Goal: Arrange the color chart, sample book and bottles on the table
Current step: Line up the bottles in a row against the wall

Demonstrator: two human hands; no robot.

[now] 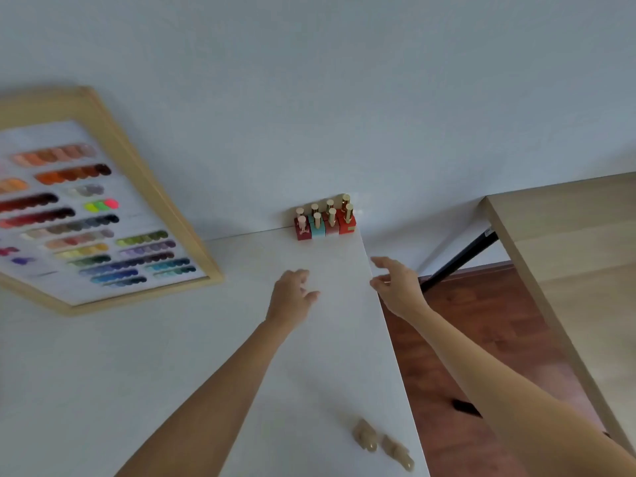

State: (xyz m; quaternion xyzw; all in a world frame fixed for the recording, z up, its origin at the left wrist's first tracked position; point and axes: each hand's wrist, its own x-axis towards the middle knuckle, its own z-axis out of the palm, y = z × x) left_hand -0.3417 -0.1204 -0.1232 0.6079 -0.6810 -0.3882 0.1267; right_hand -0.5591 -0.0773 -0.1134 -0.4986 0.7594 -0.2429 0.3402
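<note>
White table [309, 373] across the lower and middle frame, its right edge running diagonally from the upper centre down to the bottom right of centre. Bottles [325, 220] clustered at the table's far right corner, upper centre of the frame, tight against the pale wall [344, 80]: two rows, gold caps, bodies in dark red, light blue, pinkish red and orange-red, all upright and touching or nearly touching each other. Chart [93, 208] at the left of the frame, a pale wooden frame around a white board filled with short rows of colour swatches in oranges, reds, greens, purples and blues; cut off by the left edge, and whether flat on the table or leaning against the wall cannot be told. Left hand [292, 297] at the centre of the frame, over the bare tabletop below the bottles, fingers loosely curled and spread, holding nothing. Right hand [395, 284] just right of it, over the table's right edge, fingers apart and slightly bent, also holding nothing, well short of the bottles. Both forearms bare, stretching in from the bottom of the frame. Two small beige objects [382, 445] near the bottom edge, right of centre, on the table close to its edge, blurred and not identifiable. Wood floor [481, 339] at the lower right, beyond the table edge, with a light wooden surface [568, 235] at the far right and a dark bar [461, 259] slanting beneath it. Sample book not seen.
</note>
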